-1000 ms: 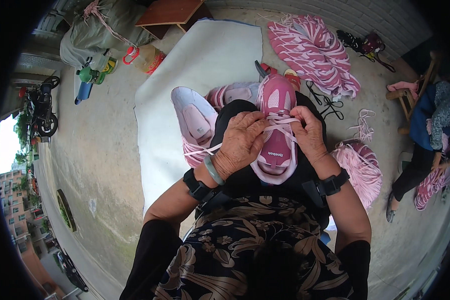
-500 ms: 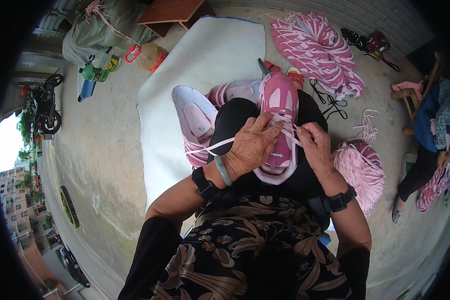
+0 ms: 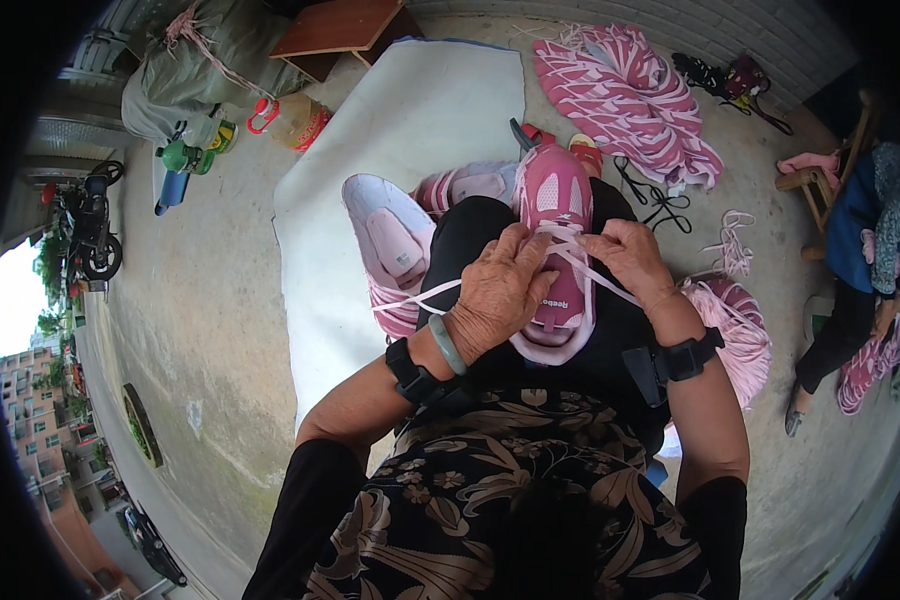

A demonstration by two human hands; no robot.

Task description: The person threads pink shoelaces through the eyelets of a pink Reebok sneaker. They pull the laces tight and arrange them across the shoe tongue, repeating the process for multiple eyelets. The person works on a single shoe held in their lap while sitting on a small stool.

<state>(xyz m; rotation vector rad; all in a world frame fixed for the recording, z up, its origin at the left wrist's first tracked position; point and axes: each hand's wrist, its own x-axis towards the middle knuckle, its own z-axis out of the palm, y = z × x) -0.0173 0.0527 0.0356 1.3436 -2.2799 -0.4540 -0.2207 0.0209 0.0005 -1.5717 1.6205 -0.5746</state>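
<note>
A pink sneaker (image 3: 555, 190) lies across my lap, toe pointing away from me. My left hand (image 3: 500, 285) presses over its lacing, thumb and fingers closed on the pale pink shoelace (image 3: 438, 291); one length of lace trails out leftward from under it. Opposite, my right hand (image 3: 632, 258) pinches the lace beside the eyelets, and another strand runs down from there past my wrist. Just what lies under the left fingertips is hidden. Left of my knee stands an unlaced pink shoe upper (image 3: 370, 235) with a pale lining, and a second upper (image 3: 470, 185) rests behind it.
A white sheet (image 3: 320, 215) covers the ground ahead and left. Pink shoe uppers (image 3: 625, 105) lie heaped at the far right, and a bundle of pink laces (image 3: 735, 330) sits by my right knee. Another person (image 3: 865, 240) is seated at the right. Bottles (image 3: 295, 120) stand far left.
My right hand has moved up and left, closer to the left hand over the lacing. The left hand has stayed nearly in place. The view has shifted slightly.
</note>
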